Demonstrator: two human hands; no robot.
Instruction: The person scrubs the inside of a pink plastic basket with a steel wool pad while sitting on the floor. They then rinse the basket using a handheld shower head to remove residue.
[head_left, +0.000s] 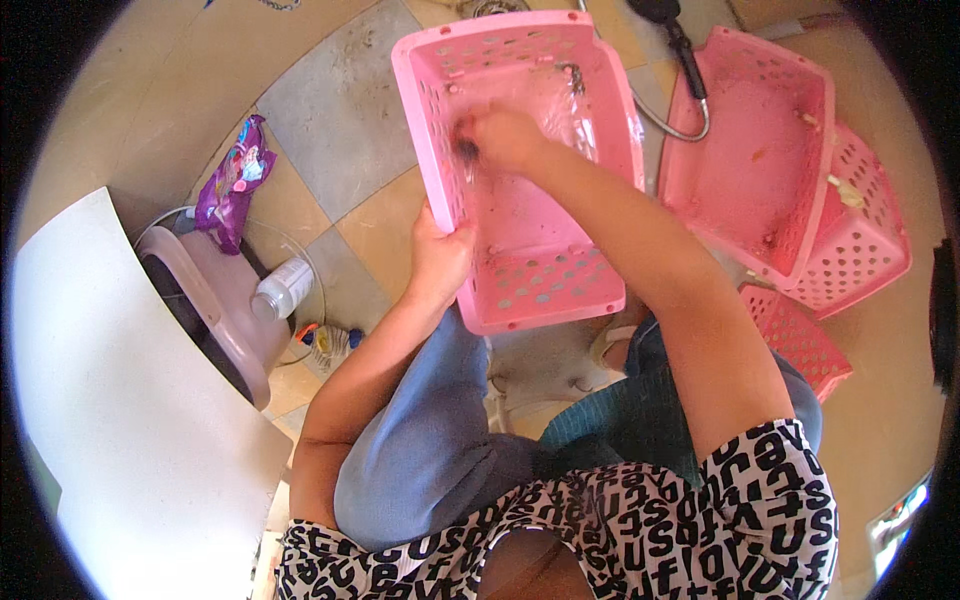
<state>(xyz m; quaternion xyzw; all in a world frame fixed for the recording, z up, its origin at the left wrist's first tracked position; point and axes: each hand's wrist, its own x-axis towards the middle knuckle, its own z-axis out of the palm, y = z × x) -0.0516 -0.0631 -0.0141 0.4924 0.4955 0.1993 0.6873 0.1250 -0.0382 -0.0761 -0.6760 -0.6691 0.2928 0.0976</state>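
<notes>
A pink plastic basket (540, 202) with perforated ends is tilted up before me, its wet-looking inside facing me and bearing dark grime marks. My left hand (444, 253) grips its left rim, the thumb over the edge. Inside the basket, my right hand (506, 139) is closed around a small dark thing (468, 148) against the left inner wall; the hand mostly hides it, so its kind cannot be told.
More pink baskets (750, 157) lie at the right, beside a black shower head (686, 56) with a metal hose. At the left are a purple packet (235, 184), a clear plastic jar (283, 289), a pale plastic tub (225, 300) and a white panel (135, 405).
</notes>
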